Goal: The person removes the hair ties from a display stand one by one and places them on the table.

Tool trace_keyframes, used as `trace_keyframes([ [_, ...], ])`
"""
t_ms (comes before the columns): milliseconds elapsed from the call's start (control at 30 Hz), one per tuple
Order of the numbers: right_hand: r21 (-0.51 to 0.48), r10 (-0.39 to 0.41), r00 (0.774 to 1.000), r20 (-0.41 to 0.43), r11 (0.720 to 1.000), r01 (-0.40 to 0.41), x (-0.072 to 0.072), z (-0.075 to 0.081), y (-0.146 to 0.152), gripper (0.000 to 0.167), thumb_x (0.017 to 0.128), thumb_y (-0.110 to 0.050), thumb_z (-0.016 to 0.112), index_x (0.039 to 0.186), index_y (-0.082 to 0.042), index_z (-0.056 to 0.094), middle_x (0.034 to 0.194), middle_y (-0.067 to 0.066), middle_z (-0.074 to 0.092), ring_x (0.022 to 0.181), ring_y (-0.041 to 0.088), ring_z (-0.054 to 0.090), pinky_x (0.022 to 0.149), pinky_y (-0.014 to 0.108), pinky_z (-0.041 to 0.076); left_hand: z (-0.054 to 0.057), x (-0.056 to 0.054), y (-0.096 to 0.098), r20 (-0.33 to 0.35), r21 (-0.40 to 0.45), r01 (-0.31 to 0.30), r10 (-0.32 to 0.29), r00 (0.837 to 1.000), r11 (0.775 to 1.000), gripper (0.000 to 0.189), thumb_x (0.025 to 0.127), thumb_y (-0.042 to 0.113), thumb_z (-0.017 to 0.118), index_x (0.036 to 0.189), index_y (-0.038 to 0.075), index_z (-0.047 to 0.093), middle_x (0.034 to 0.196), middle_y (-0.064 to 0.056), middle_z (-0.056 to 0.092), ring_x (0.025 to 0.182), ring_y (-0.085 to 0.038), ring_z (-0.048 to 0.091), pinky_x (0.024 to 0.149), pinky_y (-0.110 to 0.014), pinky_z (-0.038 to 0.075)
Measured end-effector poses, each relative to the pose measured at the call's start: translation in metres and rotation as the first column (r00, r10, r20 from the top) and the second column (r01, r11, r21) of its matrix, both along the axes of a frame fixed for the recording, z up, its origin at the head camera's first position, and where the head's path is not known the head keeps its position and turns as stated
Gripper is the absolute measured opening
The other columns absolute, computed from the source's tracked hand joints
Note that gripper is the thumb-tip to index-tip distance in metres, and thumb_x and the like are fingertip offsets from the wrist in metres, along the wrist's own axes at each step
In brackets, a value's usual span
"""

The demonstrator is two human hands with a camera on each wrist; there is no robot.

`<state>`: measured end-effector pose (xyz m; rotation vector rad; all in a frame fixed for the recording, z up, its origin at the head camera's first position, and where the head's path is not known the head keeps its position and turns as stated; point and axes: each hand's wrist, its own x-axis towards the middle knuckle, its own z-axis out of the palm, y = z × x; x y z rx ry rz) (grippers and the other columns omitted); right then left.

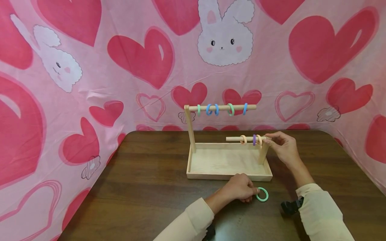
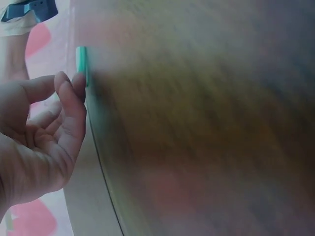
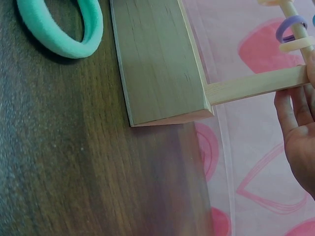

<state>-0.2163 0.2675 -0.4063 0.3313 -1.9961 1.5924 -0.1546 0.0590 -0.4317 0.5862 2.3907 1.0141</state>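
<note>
My left hand (image 1: 241, 186) pinches the edge of a mint-green hair tie (image 1: 267, 194) between thumb and index finger, just in front of the wooden rack's tray (image 1: 229, 176). In the left wrist view the hair tie (image 2: 81, 59) appears edge-on at the fingertips. Up at the rack's right side, my right hand (image 1: 283, 147) grips the top of the short post (image 1: 263, 154). Its lower bar (image 1: 235, 139) carries a purple hair tie (image 1: 254, 140) between two peach ones. The right wrist view shows the fingers (image 3: 288, 110) against that post (image 3: 256, 84).
The tall left post (image 1: 190, 130) supports an upper bar (image 1: 223, 107) hung with several blue and green hair ties. The rack stands on a dark wooden table (image 1: 144, 187). A pink heart-and-bunny cloth (image 1: 126, 83) hangs behind and beside the table.
</note>
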Motion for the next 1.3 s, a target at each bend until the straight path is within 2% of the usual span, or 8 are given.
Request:
trace_keyframes([
  [133,-0.009,0.011,1.0,-0.009,1.0,-0.011,0.0,-0.001,0.0,0.018,0.085,0.018,0.068,0.102,0.013,0.07,0.087,-0.025,0.072,0.078,-0.01,0.063,0.07,0.006,0.051,0.001,-0.005,-0.006,-0.015,0.089,0.061,-0.06,0.998,0.994,0.023,0.096,0.02,0.069,0.079,0.005,0.075,0.055,0.004,0.06,0.046,-0.002,0.053,0.046,-0.017,0.045],
  [300,0.003,-0.002,1.0,-0.002,1.0,0.002,0.0,0.0,0.0,0.018,0.085,0.017,0.068,0.102,0.013,0.07,0.087,-0.026,0.072,0.078,-0.011,0.063,0.07,0.006,0.051,0.004,-0.012,-0.014,0.012,0.215,0.074,-0.079,0.997,0.974,0.018,0.096,0.019,0.069,0.094,0.003,0.076,0.065,-0.004,0.068,0.052,-0.001,0.057,0.051,-0.017,0.047],
  [500,-0.001,-0.003,1.0,-0.009,1.0,0.003,0.0,0.0,-0.001,0.018,0.085,0.018,0.068,0.102,0.015,0.069,0.087,-0.027,0.072,0.079,-0.011,0.063,0.07,0.006,0.051,0.009,-0.02,-0.02,-0.028,0.313,0.035,-0.027,0.999,0.949,0.018,0.095,0.017,0.069,0.102,0.001,0.075,0.078,-0.011,0.074,0.055,0.0,0.06,0.053,-0.017,0.051],
  [700,-0.044,0.042,0.999,-0.029,0.998,-0.043,-0.001,-0.002,-0.001,0.019,0.084,0.02,0.068,0.1,0.011,0.072,0.087,-0.022,0.074,0.077,-0.008,0.064,0.07,0.007,0.051,0.012,-0.028,-0.023,-0.087,0.381,-0.036,0.075,0.993,0.924,0.016,0.095,0.017,0.068,0.1,0.005,0.076,0.081,-0.004,0.073,0.058,0.002,0.06,0.053,-0.016,0.049],
  [800,-0.044,0.044,0.999,-0.029,0.998,-0.045,-0.001,-0.002,0.0,0.02,0.084,0.02,0.068,0.1,0.01,0.072,0.088,-0.023,0.074,0.078,-0.008,0.065,0.07,0.006,0.052,0.014,-0.031,-0.024,-0.182,0.375,-0.052,0.129,0.975,0.926,0.014,0.095,0.017,0.068,0.099,0.007,0.076,0.084,-0.003,0.074,0.06,0.004,0.057,0.056,-0.015,0.047],
  [933,-0.021,0.024,1.0,-0.02,0.999,-0.025,-0.001,-0.001,0.0,0.019,0.084,0.019,0.068,0.101,0.011,0.071,0.089,-0.025,0.073,0.08,-0.01,0.065,0.07,0.006,0.052,0.016,-0.034,-0.024,-0.295,0.356,-0.077,0.19,0.936,0.931,0.012,0.094,0.018,0.068,0.098,0.01,0.075,0.084,-0.002,0.074,0.063,0.004,0.055,0.061,-0.013,0.047],
  [1200,0.01,-0.008,1.0,0.005,1.0,0.008,0.0,0.0,0.0,0.018,0.085,0.017,0.069,0.102,0.013,0.069,0.088,-0.028,0.072,0.077,-0.011,0.063,0.067,0.006,0.05,0.015,-0.039,-0.021,-0.345,0.399,-0.161,0.311,0.886,0.903,0.011,0.093,0.019,0.068,0.095,0.012,0.076,0.078,0.001,0.072,0.063,0.005,0.055,0.062,-0.012,0.046],
  [1300,0.011,-0.016,1.0,0.009,1.0,0.016,0.0,0.0,0.0,0.018,0.084,0.018,0.069,0.102,0.013,0.07,0.087,-0.029,0.071,0.077,-0.011,0.063,0.067,0.006,0.05,0.014,-0.042,-0.019,-0.368,0.439,-0.19,0.369,0.854,0.878,0.01,0.092,0.018,0.068,0.094,0.012,0.076,0.077,0.0,0.072,0.062,0.005,0.054,0.061,-0.012,0.045],
])
